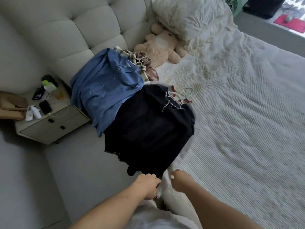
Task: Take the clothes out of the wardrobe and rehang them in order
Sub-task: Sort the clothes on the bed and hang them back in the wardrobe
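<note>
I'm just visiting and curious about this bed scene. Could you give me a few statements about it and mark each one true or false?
1. The blue button-up shirt lies partly under the black garment with pale stitched edging. True.
2. The beige teddy bear sits on the white two-drawer nightstand. False: it lies on the bed beside the crumpled white pillow.
3. Both hands, left and right, are at the black garment's near edge. True.
4. The clothes have no hangers. False: hanger hooks show at the collars.

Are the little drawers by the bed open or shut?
Shut. Both drawer fronts sit flush with the nightstand; no gap shows, and neither one sticks out past the other.
</note>
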